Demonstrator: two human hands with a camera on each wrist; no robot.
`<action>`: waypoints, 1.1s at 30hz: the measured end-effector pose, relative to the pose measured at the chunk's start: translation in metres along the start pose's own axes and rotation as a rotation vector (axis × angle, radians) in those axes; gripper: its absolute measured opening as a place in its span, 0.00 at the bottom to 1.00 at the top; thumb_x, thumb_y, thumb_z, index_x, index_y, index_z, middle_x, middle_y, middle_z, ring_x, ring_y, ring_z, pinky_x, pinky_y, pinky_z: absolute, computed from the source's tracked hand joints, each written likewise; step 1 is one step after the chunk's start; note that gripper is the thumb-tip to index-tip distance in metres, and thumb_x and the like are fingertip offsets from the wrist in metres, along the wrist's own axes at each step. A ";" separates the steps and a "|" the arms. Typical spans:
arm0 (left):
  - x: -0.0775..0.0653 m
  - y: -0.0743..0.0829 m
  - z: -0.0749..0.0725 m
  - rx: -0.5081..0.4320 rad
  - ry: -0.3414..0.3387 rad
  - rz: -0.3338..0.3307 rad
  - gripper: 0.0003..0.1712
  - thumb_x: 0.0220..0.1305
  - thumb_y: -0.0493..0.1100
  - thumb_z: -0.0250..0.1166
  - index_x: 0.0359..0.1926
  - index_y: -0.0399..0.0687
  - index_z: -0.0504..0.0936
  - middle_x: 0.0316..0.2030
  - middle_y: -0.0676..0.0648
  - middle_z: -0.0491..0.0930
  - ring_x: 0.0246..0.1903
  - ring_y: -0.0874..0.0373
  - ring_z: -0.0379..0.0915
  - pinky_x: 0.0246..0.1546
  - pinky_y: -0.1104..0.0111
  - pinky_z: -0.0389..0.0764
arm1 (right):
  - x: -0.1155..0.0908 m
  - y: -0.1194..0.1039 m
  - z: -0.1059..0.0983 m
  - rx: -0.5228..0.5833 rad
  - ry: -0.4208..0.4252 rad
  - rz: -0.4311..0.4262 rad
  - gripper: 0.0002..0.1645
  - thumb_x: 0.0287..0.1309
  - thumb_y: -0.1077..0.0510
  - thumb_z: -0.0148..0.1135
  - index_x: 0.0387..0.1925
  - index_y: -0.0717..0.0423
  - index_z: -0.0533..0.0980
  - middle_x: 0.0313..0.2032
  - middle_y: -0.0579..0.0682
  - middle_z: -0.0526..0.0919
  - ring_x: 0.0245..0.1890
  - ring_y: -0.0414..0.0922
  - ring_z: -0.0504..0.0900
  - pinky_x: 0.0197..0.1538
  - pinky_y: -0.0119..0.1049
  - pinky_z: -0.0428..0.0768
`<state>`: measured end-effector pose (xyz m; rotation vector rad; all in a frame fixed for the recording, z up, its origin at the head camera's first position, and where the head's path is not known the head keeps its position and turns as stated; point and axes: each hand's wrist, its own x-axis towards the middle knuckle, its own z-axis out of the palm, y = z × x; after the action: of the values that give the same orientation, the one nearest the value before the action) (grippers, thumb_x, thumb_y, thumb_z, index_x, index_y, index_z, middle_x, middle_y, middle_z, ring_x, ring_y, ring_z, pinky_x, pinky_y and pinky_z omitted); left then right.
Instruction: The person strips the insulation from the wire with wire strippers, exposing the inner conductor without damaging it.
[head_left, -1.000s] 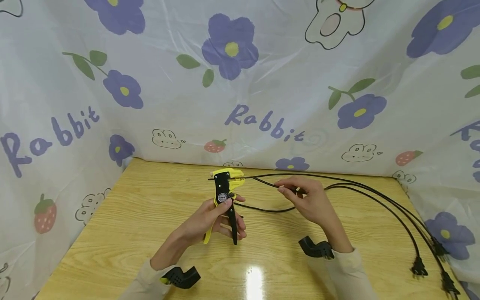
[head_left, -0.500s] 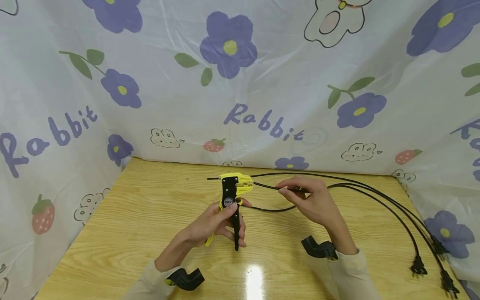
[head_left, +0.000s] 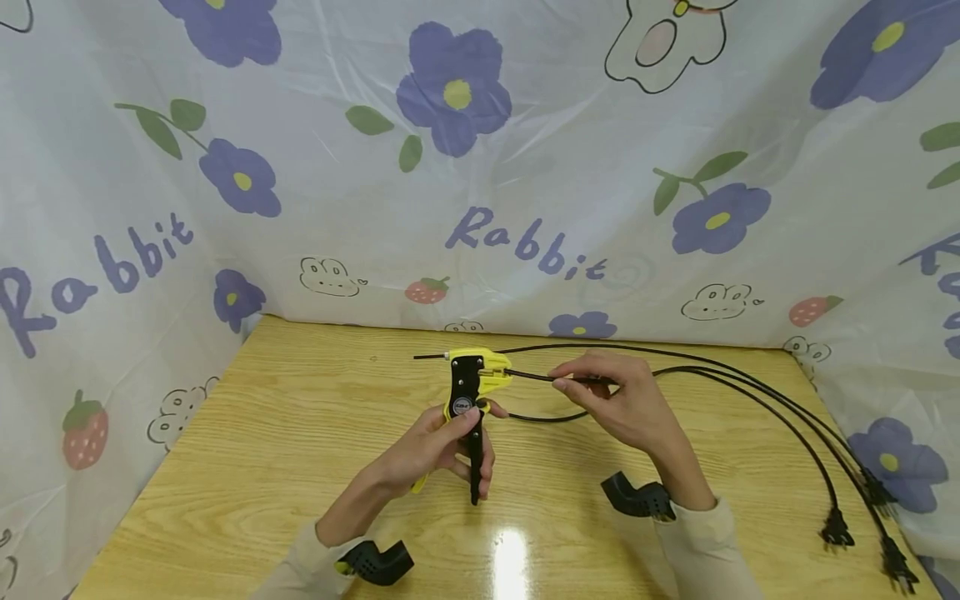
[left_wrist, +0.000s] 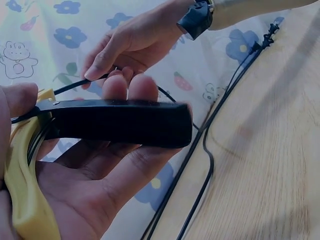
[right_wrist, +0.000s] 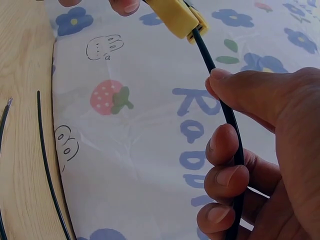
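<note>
My left hand [head_left: 438, 442] grips a yellow and black wire stripper [head_left: 467, 387] by its handles, its head turned to the right. In the left wrist view the black handle [left_wrist: 120, 122] lies across the fingers. My right hand [head_left: 615, 396] pinches a black power cable [head_left: 532, 377] between thumb and fingers. This cable's tip meets the stripper's yellow jaws; how deep it sits inside is hidden. In the right wrist view the cable [right_wrist: 230, 117] runs from the stripper's head [right_wrist: 175, 17] down through the curled fingers.
More black cables [head_left: 720, 362] curve over the wooden table [head_left: 300, 450] to plugs [head_left: 836, 529] at the right. One cable end [head_left: 429, 357] lies behind the stripper. Another end [right_wrist: 9, 102] shows bare metal. Patterned cloth [head_left: 375, 208] stands around the table's back and sides.
My left hand has moved the wire stripper to the right and slightly nearer me, bringing its jaws onto the cable tip. My right hand has stayed almost still.
</note>
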<state>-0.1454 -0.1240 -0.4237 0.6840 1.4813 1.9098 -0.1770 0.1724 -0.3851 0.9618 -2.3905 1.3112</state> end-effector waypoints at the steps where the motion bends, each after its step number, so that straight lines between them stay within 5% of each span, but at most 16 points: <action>1: 0.000 0.000 0.001 -0.003 -0.002 -0.003 0.30 0.84 0.56 0.41 0.71 0.38 0.63 0.34 0.46 0.83 0.31 0.53 0.86 0.38 0.51 0.91 | 0.000 -0.001 0.000 -0.004 0.000 -0.002 0.13 0.64 0.62 0.70 0.45 0.41 0.87 0.32 0.39 0.85 0.20 0.35 0.66 0.24 0.28 0.67; 7: -0.001 0.000 0.003 -0.016 -0.028 -0.002 0.28 0.85 0.55 0.40 0.70 0.39 0.65 0.37 0.43 0.87 0.34 0.50 0.89 0.40 0.45 0.90 | 0.001 -0.005 0.002 -0.027 -0.001 -0.014 0.13 0.64 0.62 0.70 0.45 0.41 0.87 0.31 0.37 0.84 0.20 0.35 0.66 0.25 0.28 0.67; 17: -0.002 0.000 0.005 -0.044 -0.025 -0.012 0.28 0.84 0.57 0.41 0.69 0.43 0.66 0.31 0.48 0.83 0.29 0.54 0.86 0.36 0.54 0.91 | 0.002 -0.008 0.003 -0.048 0.007 -0.021 0.12 0.64 0.61 0.70 0.45 0.41 0.87 0.30 0.36 0.83 0.20 0.35 0.66 0.24 0.28 0.67; 27: -0.003 0.000 0.005 -0.032 -0.027 0.034 0.29 0.85 0.53 0.41 0.60 0.28 0.69 0.29 0.48 0.83 0.28 0.56 0.86 0.34 0.50 0.91 | 0.002 -0.010 0.006 -0.051 0.024 -0.029 0.11 0.64 0.61 0.70 0.44 0.42 0.88 0.30 0.36 0.84 0.20 0.35 0.66 0.25 0.28 0.67; 33: -0.004 -0.001 0.005 -0.021 -0.025 0.040 0.28 0.85 0.51 0.41 0.54 0.28 0.74 0.29 0.48 0.83 0.27 0.56 0.86 0.34 0.51 0.91 | 0.002 -0.010 0.009 -0.052 0.034 -0.038 0.11 0.63 0.61 0.71 0.44 0.41 0.88 0.30 0.37 0.84 0.20 0.35 0.66 0.24 0.27 0.66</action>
<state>-0.1392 -0.1234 -0.4236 0.7305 1.4400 1.9370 -0.1710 0.1605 -0.3820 0.9573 -2.3574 1.2357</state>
